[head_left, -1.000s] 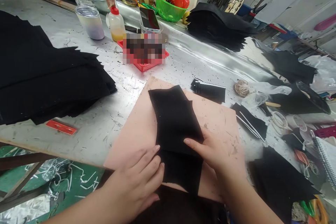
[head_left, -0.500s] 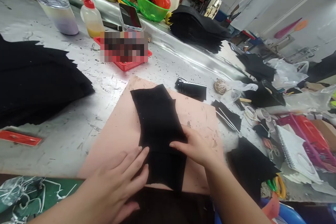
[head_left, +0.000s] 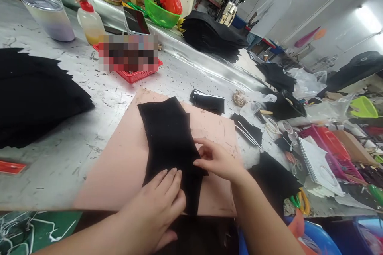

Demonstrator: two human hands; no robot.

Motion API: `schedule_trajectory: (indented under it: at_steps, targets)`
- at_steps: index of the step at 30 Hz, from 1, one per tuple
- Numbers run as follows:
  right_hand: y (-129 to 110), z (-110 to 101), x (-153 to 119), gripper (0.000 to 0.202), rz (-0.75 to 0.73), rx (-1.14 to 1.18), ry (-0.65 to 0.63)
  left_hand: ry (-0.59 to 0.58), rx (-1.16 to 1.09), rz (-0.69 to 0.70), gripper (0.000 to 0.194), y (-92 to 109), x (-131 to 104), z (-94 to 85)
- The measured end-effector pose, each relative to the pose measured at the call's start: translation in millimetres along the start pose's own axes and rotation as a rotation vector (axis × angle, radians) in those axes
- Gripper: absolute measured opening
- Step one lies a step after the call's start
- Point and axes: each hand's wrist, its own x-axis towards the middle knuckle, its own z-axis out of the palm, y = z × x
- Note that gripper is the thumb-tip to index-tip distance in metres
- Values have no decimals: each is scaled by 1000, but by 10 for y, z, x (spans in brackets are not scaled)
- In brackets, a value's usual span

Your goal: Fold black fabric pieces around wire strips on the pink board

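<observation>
A metal table (head_left: 98,99) carries a pink board (head_left: 119,163), and on it lies a black cloth piece (head_left: 167,135) — lengthwise, away from me. My left hand (head_left: 155,207) presses flat on its near end; my right hand (head_left: 217,159) pinches its right edge — fingers closed on the cloth.

Your fabric piece (head_left: 167,135) lies on the board (head_left: 119,167) in front of you, your left hand (head_left: 155,207) on its near end and your right hand (head_left: 217,161) at its right edge. A fabric stack (head_left: 32,95) sits left of the board, a basket (head_left: 134,75) behind it, a notebook (head_left: 317,165) to the right.
</observation>
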Motion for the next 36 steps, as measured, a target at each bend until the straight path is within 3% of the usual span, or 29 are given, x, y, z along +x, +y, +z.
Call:
schedule_trajectory:
  at_steps: [6,13,17,26,30,33,34,36]
  targets:
    - [-12,-55,43,49,52,66,4,4,24,62,58,-46,8,-13]
    - [-60,-40,19,46,79,-55,18,-9,73,80,53,-44,128,-62]
    - [-59,-9,11,48,58,-136,55,12,76,83,59,36,268,-7]
    - [-114,-38,8,43,-4,-357,96,-65,20,146,76,114,465,77]
    - [-158,7,139,36,-74,-130,117,-91,-27,123,78,133,493,20]
    - [-245,133,265,26,-141,198,110,1,-280,46,70,41,360,-10]
    - [-285,172,286,26,-148,306,100,94,-407,-52,60,-26,283,-14]
    - [-366,220,271,34,-158,472,56,391,-634,-383,40,-197,116,-29]
